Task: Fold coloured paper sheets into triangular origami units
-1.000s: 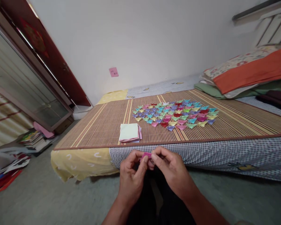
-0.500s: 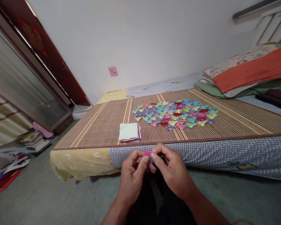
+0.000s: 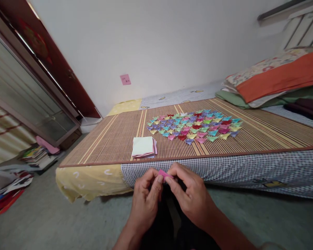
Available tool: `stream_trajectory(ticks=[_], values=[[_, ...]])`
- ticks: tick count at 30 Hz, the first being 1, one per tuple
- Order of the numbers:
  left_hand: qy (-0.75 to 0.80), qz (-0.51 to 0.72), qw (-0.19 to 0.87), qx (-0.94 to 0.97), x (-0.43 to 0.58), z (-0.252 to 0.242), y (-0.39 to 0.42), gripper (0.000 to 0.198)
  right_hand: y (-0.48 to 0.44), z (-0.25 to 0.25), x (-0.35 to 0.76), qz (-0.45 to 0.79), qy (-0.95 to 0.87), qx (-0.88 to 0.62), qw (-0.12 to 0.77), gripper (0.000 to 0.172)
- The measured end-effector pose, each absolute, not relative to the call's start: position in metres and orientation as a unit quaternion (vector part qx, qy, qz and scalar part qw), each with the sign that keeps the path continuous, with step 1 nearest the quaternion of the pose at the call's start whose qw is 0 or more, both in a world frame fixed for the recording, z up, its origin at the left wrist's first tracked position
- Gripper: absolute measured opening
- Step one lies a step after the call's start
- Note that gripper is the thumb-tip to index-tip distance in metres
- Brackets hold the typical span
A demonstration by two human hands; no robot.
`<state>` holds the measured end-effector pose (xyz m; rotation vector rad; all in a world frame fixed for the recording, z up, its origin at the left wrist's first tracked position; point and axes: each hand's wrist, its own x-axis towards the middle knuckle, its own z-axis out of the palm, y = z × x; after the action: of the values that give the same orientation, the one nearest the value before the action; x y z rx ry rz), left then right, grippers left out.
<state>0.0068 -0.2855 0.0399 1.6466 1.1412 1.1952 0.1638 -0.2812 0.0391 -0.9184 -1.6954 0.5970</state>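
A small folded piece of magenta paper [image 3: 163,173] is pinched between both hands, just in front of the bed's near edge. My left hand [image 3: 147,194] grips its left side between thumb and fingers. On its right side, the thumb and forefinger of my right hand [image 3: 186,187] close on the paper. Part of the paper is hidden by the fingertips. Beyond the hands, a stack of square paper sheets [image 3: 143,146], pale green on top with pink below, lies on the mat. Many small folded paper boats [image 3: 195,127] in mixed colours spread to its right.
A striped bamboo mat [image 3: 106,139] covers the bed, over a checked and yellow sheet [image 3: 94,178]. Folded bedding [image 3: 271,78] is piled at the right. A pink note [image 3: 125,79] sticks to the wall. Books [image 3: 38,156] stand low at the left.
The magenta paper has tilted and sits slightly lower. My right fingers have shifted a little left and down along it. The boats and stack have not moved.
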Motion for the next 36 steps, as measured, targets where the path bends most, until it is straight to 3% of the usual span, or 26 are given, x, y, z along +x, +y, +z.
stream_trajectory(ticks=[2, 7, 12, 19, 30, 36], values=[[0.444, 0.482, 0.411, 0.633, 0.007, 0.039, -0.285, 0.034, -0.282, 0.036, 0.161, 0.237, -0.709, -0.386, 0.541, 0.024], [0.412, 0.482, 0.448, 0.630, 0.006, 0.042, -0.283, 0.032, -0.280, 0.035, 0.164, 0.381, -0.666, -0.355, 0.534, 0.026], [0.418, 0.457, 0.429, 0.657, 0.001, 0.047, -0.286, 0.036, -0.281, 0.039, 0.172, 0.417, -0.681, -0.348, 0.491, 0.032], [0.389, 0.465, 0.531, 0.592, 0.003, 0.035, -0.280, 0.037, -0.280, 0.033, 0.166, 0.391, -0.683, -0.348, 0.510, 0.035], [0.346, 0.494, 0.641, 0.474, 0.005, 0.028, -0.267, 0.031, -0.268, 0.029, 0.186, 0.404, -0.696, -0.369, 0.464, 0.032], [0.370, 0.507, 0.616, 0.476, 0.010, 0.030, -0.269, 0.023, -0.269, 0.028, 0.187, 0.444, -0.679, -0.369, 0.454, 0.031]])
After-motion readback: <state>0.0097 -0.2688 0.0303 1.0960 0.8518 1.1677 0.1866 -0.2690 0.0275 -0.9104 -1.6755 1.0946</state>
